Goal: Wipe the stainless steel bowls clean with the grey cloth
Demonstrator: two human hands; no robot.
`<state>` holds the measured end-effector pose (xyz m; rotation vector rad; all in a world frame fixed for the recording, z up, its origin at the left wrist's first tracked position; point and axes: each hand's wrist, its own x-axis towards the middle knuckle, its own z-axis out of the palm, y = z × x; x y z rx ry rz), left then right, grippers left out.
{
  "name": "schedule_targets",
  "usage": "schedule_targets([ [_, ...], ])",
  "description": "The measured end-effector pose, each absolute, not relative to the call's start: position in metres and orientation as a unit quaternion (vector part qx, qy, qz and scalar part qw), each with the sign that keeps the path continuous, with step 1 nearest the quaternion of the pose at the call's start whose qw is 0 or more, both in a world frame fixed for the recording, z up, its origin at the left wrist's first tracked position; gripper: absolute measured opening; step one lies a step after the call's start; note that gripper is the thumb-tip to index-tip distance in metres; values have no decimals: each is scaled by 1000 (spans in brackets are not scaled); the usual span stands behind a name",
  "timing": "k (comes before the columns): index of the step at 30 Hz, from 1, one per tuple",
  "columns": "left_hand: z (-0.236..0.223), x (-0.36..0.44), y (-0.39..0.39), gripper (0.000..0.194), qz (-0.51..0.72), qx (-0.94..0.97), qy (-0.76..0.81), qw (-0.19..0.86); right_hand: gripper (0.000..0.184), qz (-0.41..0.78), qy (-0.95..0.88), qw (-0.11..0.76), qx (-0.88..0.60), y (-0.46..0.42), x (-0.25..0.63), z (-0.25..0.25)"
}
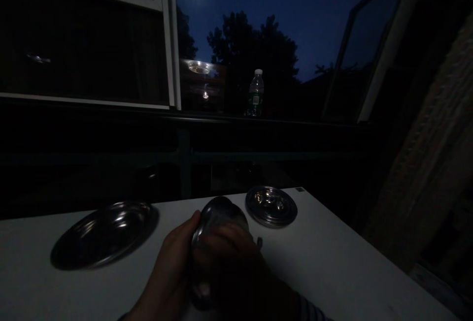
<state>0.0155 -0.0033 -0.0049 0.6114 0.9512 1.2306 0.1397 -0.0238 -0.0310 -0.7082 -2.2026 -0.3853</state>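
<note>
My left hand (172,262) grips the left side of a shiny metal dish (218,210), its thumb along the edge. The dish is tilted above the white table; its exact shape is partly hidden. My right hand (236,262) lies across the face of the dish with curled fingers, dark and blurred. Whether a cloth or other small thing is under those fingers cannot be made out. Just beyond the right hand, a small dark curved piece (259,243) shows; its kind is unclear.
A wide oval metal platter (105,235) is on the white table (325,262) at left. Several round metal plates (271,206) are stacked at the back right. Behind, a plastic bottle (255,95) stands at the open window. A curtain (424,139) hangs at right. The light is dim.
</note>
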Motion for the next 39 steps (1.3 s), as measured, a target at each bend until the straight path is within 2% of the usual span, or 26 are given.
schedule_targets([
  [4,-2,10,4,13,543,251,442,668,26,-216,-890,334,-221,-24,134,-44],
  [8,-4,12,1,23,537,294,455,646,16,-170,-891,321,-273,-16,134,-49],
  [10,-5,16,-4,28,527,325,451,643,14,-140,-878,348,-297,-13,137,-46],
  [15,-6,22,-10,33,507,388,446,627,33,-122,-840,441,-293,-4,155,-36],
  [20,-3,21,-10,27,518,414,454,595,34,-28,-810,472,-348,3,175,-30],
  [25,7,13,-10,27,523,404,443,606,32,76,-741,533,-400,9,186,-27],
  [31,14,-4,2,19,589,322,406,620,34,117,-697,581,-403,15,191,-31],
  [34,12,-3,3,19,583,326,399,628,37,67,-736,549,-390,10,193,-26],
  [39,0,8,-2,30,512,420,400,633,39,-74,-858,409,-303,-7,186,-6],
])
